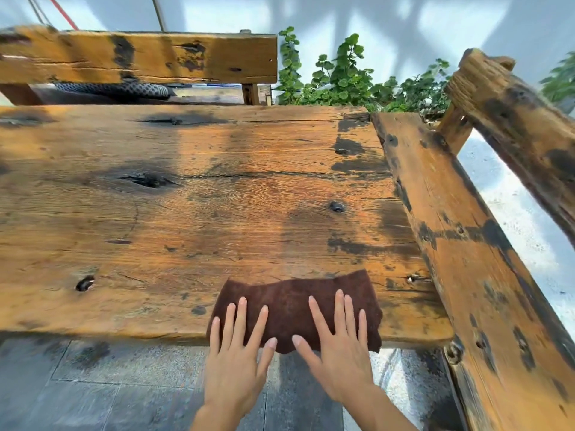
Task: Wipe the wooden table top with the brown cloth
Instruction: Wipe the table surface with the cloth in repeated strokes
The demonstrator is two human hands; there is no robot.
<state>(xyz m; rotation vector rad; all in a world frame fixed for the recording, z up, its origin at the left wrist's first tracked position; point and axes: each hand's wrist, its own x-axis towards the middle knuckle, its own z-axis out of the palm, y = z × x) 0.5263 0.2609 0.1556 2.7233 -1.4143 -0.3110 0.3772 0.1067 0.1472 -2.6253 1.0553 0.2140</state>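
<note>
The brown cloth lies crosswise at the wooden table top's near edge, left hand and right hand flat on it, fingers splayed, unwiped wood ahead.

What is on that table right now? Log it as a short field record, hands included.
surface: weathered orange-brown wooden table top, dark stains and knots
cloth: dark brown fuzzy cloth, spread flat at the near edge, its near side hanging slightly over the edge
left hand: open, palm down, fingers on the cloth
right hand: open, palm down, fingers on the cloth
right side: wooden bench seat beside the table
far side: wooden bench backrest
background: green leafy plants against a white wall
</note>
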